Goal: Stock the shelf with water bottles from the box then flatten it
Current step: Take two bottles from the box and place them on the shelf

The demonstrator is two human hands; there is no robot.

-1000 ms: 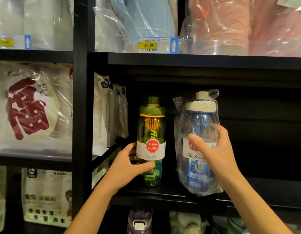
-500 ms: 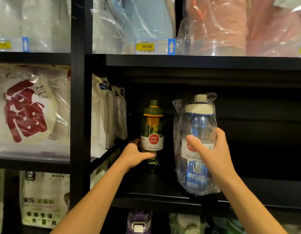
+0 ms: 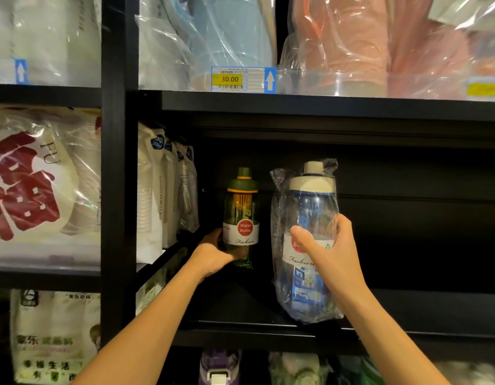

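Note:
A green water bottle [image 3: 241, 215] with a green and orange cap stands deep at the back of the black shelf [image 3: 240, 326]. My left hand [image 3: 213, 254] grips its lower part. A blue water bottle [image 3: 310, 218] with a white cap, wrapped in a clear plastic bag, is upright near the shelf's front edge. My right hand [image 3: 329, 257] holds it around the middle, thumb across the label. The box is out of view.
Packs of white paper cups [image 3: 154, 190] stand left of the green bottle. The shelf is dark and bare to the right. Bagged blue and pink items with a price tag [image 3: 229, 79] fill the shelf above; more goods sit below.
My left hand has pushed the green bottle from the front of the shelf to the back. The blue bottle has stayed near the front in my right hand.

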